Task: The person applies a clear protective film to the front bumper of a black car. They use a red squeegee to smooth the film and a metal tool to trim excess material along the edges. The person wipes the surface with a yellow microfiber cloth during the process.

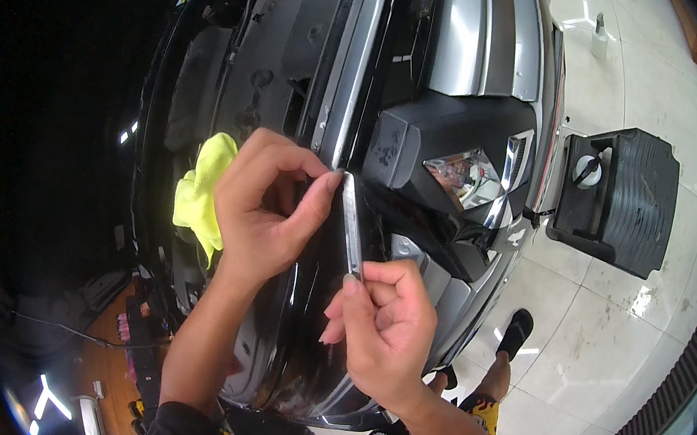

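A narrow silver-grey strip runs between my two hands, over the front edge of a dark car. My left hand pinches its far end between thumb and forefinger. At the near end, my right hand has thumb and forefinger closed on the strip, its other fingers curled. I cannot tell what the strip is made of. Past my left fingertips, a long pale metal-coloured edge continues along the car. Just left of my left hand, a crumpled yellow-green cloth lies on the car.
To the right of my hands is the car's front grille, with a chrome diamond-shaped piece and silver bars. A black ridged plastic box stands on the tiled floor, with a spray bottle farther off. My foot shows below.
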Motion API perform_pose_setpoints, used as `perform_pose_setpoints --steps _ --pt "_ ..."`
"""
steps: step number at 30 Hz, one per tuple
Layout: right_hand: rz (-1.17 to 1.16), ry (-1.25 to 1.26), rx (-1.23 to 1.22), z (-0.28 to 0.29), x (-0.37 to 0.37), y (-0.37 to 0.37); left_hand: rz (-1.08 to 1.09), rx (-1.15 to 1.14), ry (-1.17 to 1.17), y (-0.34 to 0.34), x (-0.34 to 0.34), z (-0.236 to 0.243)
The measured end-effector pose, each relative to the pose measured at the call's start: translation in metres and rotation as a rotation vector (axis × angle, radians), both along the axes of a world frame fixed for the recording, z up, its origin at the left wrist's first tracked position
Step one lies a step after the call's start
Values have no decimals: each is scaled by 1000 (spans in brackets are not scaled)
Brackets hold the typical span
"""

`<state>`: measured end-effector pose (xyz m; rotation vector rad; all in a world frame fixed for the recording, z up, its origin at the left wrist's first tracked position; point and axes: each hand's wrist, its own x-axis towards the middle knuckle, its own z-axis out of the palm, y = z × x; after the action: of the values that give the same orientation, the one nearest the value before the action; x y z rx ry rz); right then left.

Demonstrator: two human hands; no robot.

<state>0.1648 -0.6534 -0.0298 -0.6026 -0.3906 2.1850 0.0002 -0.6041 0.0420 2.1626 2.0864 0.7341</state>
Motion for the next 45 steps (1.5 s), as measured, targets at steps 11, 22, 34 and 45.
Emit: perform_pose_setpoints --steps 11,22,34,45 --pt "-51 -42 139 -11 -6 -1 70 -55 -157 -2 4 -5" --pt "-85 -48 175 -10 -11 -4 8 -39 -220 -4 -5 -7" --pt "-45 -126 193 -3 -12 1 56 7 -448 -3 -14 0" --pt "-118 -292 299 5 -19 1 43 41 -465 -10 -24 6"
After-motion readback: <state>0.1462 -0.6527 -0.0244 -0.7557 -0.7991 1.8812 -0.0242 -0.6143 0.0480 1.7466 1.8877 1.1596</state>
